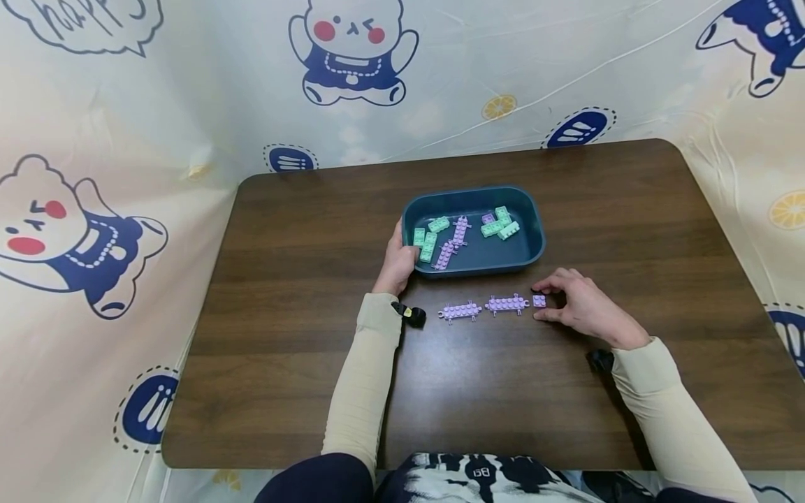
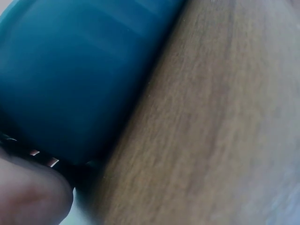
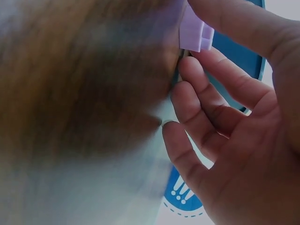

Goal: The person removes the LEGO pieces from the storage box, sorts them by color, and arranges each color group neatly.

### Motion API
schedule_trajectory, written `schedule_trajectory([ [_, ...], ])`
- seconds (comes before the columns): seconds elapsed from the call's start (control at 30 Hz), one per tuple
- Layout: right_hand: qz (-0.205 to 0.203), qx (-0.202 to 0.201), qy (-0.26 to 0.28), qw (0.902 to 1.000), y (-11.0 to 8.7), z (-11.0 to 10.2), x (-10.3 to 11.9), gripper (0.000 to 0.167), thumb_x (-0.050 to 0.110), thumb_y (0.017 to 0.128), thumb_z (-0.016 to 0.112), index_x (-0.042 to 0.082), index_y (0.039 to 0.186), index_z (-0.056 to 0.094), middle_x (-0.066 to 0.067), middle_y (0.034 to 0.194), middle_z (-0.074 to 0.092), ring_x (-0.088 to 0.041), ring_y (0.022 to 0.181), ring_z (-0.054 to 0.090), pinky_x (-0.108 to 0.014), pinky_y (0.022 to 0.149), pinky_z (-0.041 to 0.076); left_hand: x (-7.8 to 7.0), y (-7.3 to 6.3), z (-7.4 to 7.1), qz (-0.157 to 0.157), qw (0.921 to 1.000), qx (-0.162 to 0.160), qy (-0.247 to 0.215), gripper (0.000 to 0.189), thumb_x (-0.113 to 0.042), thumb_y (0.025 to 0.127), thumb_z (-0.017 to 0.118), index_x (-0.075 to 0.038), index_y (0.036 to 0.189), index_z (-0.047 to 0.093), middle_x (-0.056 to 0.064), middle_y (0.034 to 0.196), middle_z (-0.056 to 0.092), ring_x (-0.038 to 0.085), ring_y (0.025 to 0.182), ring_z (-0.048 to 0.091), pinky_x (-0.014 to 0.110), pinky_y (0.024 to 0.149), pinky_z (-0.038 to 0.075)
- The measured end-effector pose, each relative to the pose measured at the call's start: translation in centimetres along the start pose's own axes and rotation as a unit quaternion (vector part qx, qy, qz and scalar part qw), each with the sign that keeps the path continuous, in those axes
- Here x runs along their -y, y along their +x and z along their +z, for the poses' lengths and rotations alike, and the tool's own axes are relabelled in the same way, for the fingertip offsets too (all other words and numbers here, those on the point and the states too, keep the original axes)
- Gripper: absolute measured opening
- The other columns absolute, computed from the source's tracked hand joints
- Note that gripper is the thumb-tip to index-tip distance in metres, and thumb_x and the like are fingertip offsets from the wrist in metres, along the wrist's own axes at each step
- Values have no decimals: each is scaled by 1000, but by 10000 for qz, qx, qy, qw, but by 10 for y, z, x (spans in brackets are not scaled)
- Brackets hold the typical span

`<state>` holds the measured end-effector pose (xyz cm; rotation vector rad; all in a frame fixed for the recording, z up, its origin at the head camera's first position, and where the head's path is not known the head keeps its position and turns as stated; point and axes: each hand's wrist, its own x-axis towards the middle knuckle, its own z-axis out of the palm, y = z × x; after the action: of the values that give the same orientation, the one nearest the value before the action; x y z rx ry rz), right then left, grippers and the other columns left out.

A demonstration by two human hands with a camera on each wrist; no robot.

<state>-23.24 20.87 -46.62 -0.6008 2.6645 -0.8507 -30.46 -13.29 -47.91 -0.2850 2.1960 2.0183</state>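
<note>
A dark teal tray (image 1: 474,268) stands on the table, and my left hand (image 1: 397,262) grips its left end, thumb over the rim. The tray's outer wall (image 2: 84,70) fills much of the left wrist view. My right hand (image 1: 585,304) holds a small square purple brick (image 1: 539,300) on the tabletop between thumb and fingers. In the right wrist view the purple brick (image 3: 194,30) shows between the thumb and index finger. To its left lie two purple brick pieces with side pegs, one nearer (image 1: 506,304) and one farther (image 1: 460,311), roughly in a row.
Inside the tray are several green bricks (image 1: 428,246), joined purple pegged pieces (image 1: 461,230), and a green cluster (image 1: 501,225) with a purple brick beside it. The brown wooden table (image 1: 302,279) extends around the tray. A patterned cloth (image 1: 207,84) hangs behind it.
</note>
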Motion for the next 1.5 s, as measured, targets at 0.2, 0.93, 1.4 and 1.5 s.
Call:
schedule_trajectory([
  [0.2,51,13,110,9999,0,-3,5,50,31,78,81,9,120,64,-8,110,58,-27,101,50,-49,88,43,0,0,0,52,10000,16,21,90,14,80,40,-24,157,15,-1,159,22,18,135,28,38,112,26],
  [0.93,-1119,-798,860,9868,102,-15,87,26,24,92,66,6,111,68,-7,108,60,-25,103,52,-45,91,45,1,-1,-3,63,9999,13,119,87,12,83,40,-26,157,15,-2,159,21,21,136,27,42,113,23],
  [1.4,-1008,-572,599,9915,139,21,88,30,19,90,68,7,118,68,-10,115,54,-27,105,40,-45,91,36,3,-1,0,56,9999,16,107,88,12,81,41,-25,157,17,1,157,26,22,134,30,41,110,28],
  [1.5,-1160,-544,295,9913,141,21,88,34,21,90,69,9,121,68,-7,120,53,-26,106,38,-45,91,34,1,-1,0,112,9999,0,76,88,12,79,41,-23,157,18,2,157,26,21,133,30,40,109,29],
])
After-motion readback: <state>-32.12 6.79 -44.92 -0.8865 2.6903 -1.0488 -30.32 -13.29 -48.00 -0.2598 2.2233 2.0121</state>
